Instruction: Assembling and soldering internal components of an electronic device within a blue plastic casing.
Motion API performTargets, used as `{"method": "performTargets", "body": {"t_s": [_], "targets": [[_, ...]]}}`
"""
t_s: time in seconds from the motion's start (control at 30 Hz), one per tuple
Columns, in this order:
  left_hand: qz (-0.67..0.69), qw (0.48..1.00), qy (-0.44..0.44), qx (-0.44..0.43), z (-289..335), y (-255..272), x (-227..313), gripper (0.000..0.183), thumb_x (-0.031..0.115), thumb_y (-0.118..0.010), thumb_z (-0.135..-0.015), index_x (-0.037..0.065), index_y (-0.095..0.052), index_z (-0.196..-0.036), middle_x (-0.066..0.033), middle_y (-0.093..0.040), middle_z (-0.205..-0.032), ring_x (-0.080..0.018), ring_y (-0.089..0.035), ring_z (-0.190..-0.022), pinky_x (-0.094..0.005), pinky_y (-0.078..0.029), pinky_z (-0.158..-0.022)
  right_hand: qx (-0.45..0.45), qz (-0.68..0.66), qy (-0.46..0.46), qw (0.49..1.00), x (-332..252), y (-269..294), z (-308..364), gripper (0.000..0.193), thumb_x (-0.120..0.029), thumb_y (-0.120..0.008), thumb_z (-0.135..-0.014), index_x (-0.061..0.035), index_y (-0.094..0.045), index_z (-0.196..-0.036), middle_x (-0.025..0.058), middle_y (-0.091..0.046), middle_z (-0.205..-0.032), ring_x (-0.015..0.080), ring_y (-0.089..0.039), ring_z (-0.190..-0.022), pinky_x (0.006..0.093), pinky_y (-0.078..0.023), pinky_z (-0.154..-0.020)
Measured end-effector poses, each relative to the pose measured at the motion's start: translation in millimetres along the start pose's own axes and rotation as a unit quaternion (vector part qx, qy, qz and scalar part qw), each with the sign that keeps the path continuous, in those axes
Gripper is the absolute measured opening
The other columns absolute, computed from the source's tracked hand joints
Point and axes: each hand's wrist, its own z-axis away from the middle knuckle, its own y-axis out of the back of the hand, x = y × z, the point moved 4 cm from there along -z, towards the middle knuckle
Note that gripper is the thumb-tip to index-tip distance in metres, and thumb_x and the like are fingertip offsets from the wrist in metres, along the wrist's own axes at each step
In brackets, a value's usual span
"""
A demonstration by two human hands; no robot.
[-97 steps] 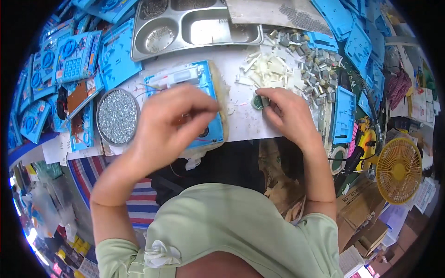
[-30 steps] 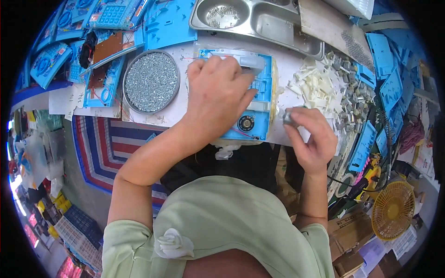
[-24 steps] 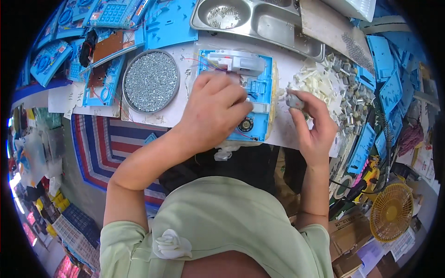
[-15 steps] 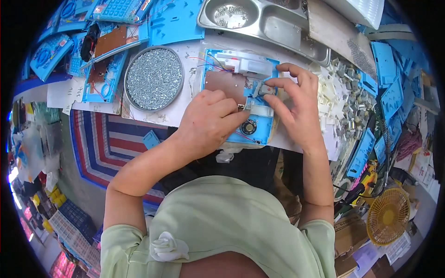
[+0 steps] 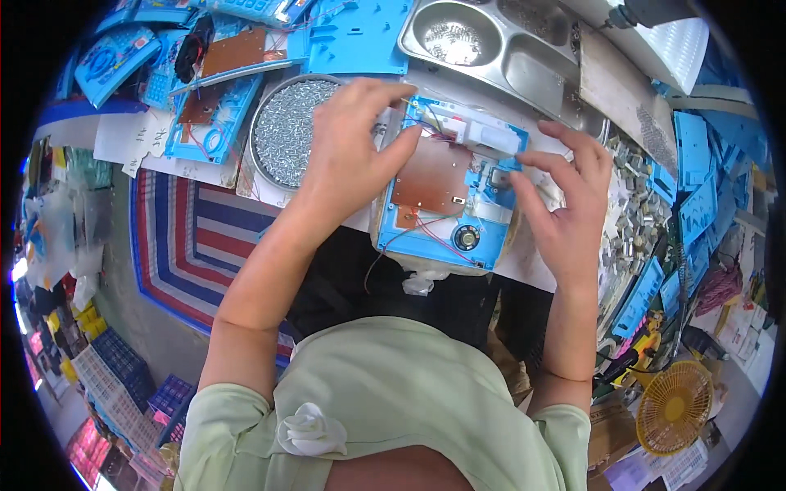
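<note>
In front of me lies a blue plastic casing (image 5: pixel 438 253) holding a brown circuit board (image 5: pixel 432 176), a white plastic housing (image 5: pixel 489 137), a small round black speaker (image 5: pixel 466 237) and thin wires. My left hand (image 5: pixel 348 143) is at the casing's upper left corner, partly over the round pan of screws. Its thumb and index finger are apart, with nothing visible between them. At the casing's right side is my right hand (image 5: pixel 569 192), fingers spread, with fingertips close to a small grey part (image 5: pixel 498 178). Whether they touch it I cannot tell.
A round pan of small silver screws (image 5: pixel 282 135) stands left of the casing. Beyond it is a steel compartment tray (image 5: pixel 524 61). Small metal parts (image 5: pixel 630 217) are heaped at right. More blue casings (image 5: pixel 356 37) are stacked at the back left. A yellow fan (image 5: pixel 675 407) stands lower right.
My left hand has moved from the lower middle of the casing up to its upper left corner, and its fingers have opened. My right hand has shifted slightly off the grey part.
</note>
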Motion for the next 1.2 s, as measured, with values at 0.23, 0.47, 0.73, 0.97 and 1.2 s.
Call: {"method": "performTargets", "body": {"t_s": [0.23, 0.47, 0.73, 0.97, 1.2], "targets": [[0.001, 0.999, -0.025, 0.026, 7, 0, 6, 0.015, 0.01, -0.075, -0.084, 0.008, -0.077, -0.098, -0.0074, -0.071, -0.096, -0.0258, -0.065, -0.091, -0.0386, -0.047, -0.082, 0.0, -0.044, 0.129, 0.991, -31, -38, -44, 0.015, -0.006, -0.077, -0.077, -0.0081, -0.076, -0.092, 0.0092, -0.068, -0.119, 0.0381, -0.053, -0.115, 0.0446, -0.047, -0.099], [0.024, 0.997, -0.048, 0.047, 10, -1, 10, 0.011, 0.013, -0.077, -0.082, 0.011, -0.077, -0.093, -0.0031, -0.07, -0.092, -0.0243, -0.063, -0.089, -0.0397, -0.042, -0.083, -0.041, -0.025, 0.154, 0.987, -38, -43, -49, 0.016, -0.005, -0.076, -0.074, -0.006, -0.076, -0.09, 0.0098, -0.069, -0.12, 0.0377, -0.054, -0.118, 0.0435, -0.05, -0.098], [0.061, 0.998, -0.009, -0.004, 16, -7, 13, 0.025, 0.007, -0.072, -0.08, 0.007, -0.073, -0.105, -0.008, -0.07, -0.097, -0.0282, -0.064, -0.089, -0.0402, -0.047, -0.087, -0.021, 0.01, 0.177, 0.984, -37, -45, -35, 0.014, -0.002, -0.076, -0.069, -0.0039, -0.069, -0.081, 0.0096, -0.067, -0.123, 0.0385, -0.054, -0.121, 0.0455, -0.051, -0.097], [-0.034, 0.997, -0.064, -0.008, 21, -16, 20, 0.028, 0.012, -0.076, -0.073, 0.011, -0.073, -0.101, -0.0059, -0.066, -0.098, -0.0283, -0.06, -0.094, -0.0414, -0.044, -0.086, 0.04, -0.016, 0.089, 0.995, -14, -32, -11, 0.017, -0.004, -0.077, -0.07, -0.0087, -0.068, -0.084, 0.0079, -0.067, -0.125, 0.0383, -0.051, -0.123, 0.0463, -0.047, -0.099], [-0.099, 0.986, -0.133, 0.029, 11, -23, 42, 0.024, 0.017, -0.081, -0.072, 0.016, -0.074, -0.095, 0.0002, -0.063, -0.095, -0.0225, -0.059, -0.094, -0.0417, -0.035, -0.092, 0.054, -0.083, 0.064, 0.993, -7, -33, -8, 0.014, -0.005, -0.077, -0.072, -0.008, -0.069, -0.083, 0.0085, -0.067, -0.124, 0.0365, -0.051, -0.12, 0.0465, -0.044, -0.101]]}}
